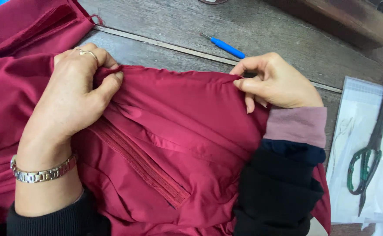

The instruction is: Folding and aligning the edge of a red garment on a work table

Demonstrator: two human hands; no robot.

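Note:
A dark red garment (174, 131) of smooth fabric lies spread over a wooden table (287, 39). A matching red zipper (141, 166) runs diagonally across its middle. My left hand (73, 96), with a ring and a metal wrist bracelet, pinches a fold of the fabric at the upper left. My right hand (274, 81) grips the garment's upper edge on the right, fingers curled over it. Between both hands the cloth is pulled taut.
A blue-handled seam ripper (226, 47) lies on the table just beyond the garment. At the right, dark scissors with green handles (370, 153) rest on a clear plastic bag (362, 122) holding white sheets. A wooden block sits at the top right.

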